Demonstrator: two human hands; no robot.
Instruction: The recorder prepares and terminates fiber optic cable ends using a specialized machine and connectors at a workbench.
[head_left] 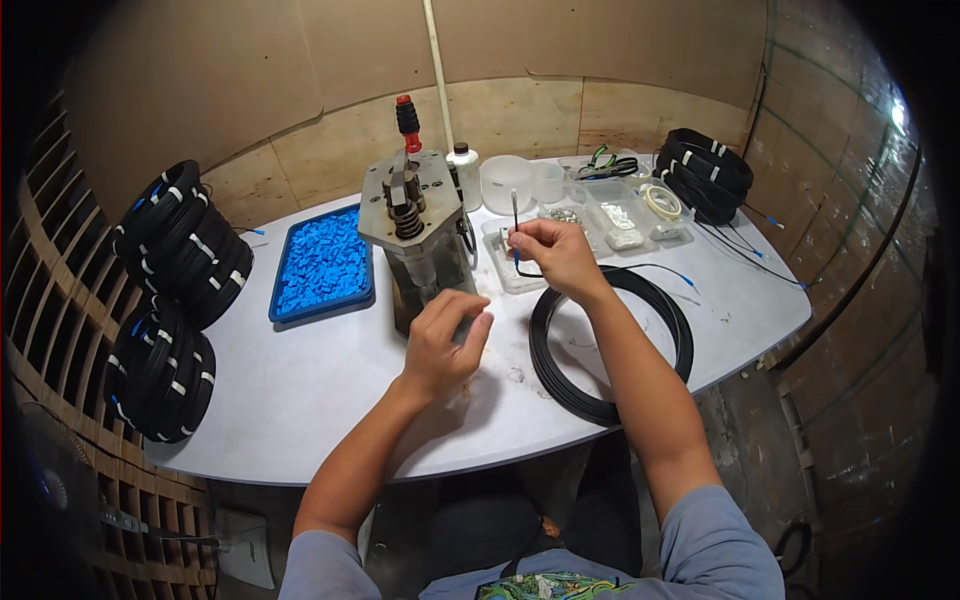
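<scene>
Black cable end (516, 215), held upright in a pinch between the fingers of the right hand (548, 252), above a clear plastic tray (503, 268) near the middle of the white table (300, 390). From the pinch the cable runs down into a loose black cable coil (611, 343) lying flat near the table's front edge, under the right forearm. The left hand (443, 343) hovers just in front of a small manual press (418, 235) with a red-tipped lever; its fingertips are drawn together, and whether they pinch anything cannot be told. A blue tray of small blue parts (322, 265) sits left of the press. Bundled black cable coils (180, 245) are stacked at the left edge, more (703, 172) at the back right corner. Clear containers (625, 215) and green-handled pliers (603, 160) lie along the back edge.
</scene>
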